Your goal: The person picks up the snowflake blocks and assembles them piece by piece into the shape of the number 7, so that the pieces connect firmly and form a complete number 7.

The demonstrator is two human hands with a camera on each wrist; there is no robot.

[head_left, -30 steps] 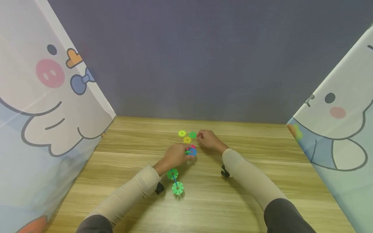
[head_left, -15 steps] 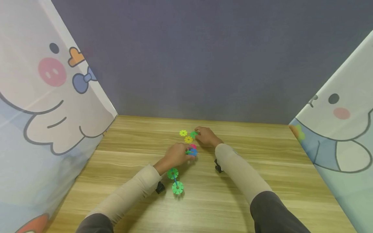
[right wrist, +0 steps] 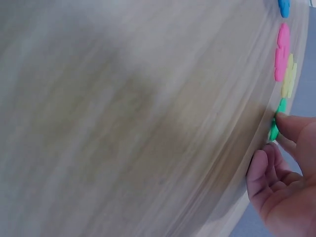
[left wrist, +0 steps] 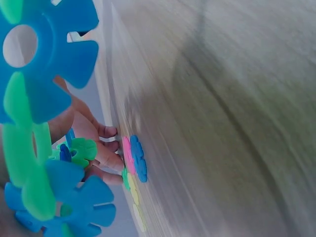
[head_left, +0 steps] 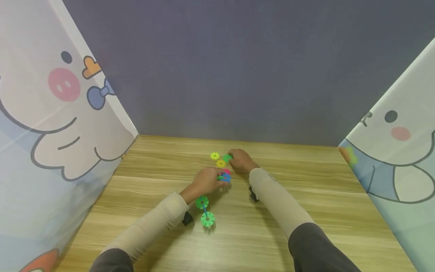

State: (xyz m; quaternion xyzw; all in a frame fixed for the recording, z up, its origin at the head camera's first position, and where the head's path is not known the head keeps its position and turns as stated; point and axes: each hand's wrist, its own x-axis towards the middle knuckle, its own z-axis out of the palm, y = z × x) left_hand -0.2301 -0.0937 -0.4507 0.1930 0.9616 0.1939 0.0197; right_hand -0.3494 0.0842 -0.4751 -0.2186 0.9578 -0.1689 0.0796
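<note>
Currently, a green disc [head_left: 226, 158] is pinched at its edge by the right hand [head_left: 242, 161], low against the bench [head_left: 272, 234], with the disc set on the side facing the left hand [head_left: 205, 180]. An orange-yellow disc [head_left: 221, 163] and a lighter yellow disc [head_left: 215, 155] are laid flat just to the left of it, farther out than the left hand. By the left hand, a chain of linked green and blue discs [head_left: 205, 205] is grasped, its near end extended beneath the wrist. A blue disc [left wrist: 139, 158] is seen by the left fingertips, and beside it a pink disc [right wrist: 282, 52] is placed, between the two hands; whether the blue one is touched cannot be told.
</note>
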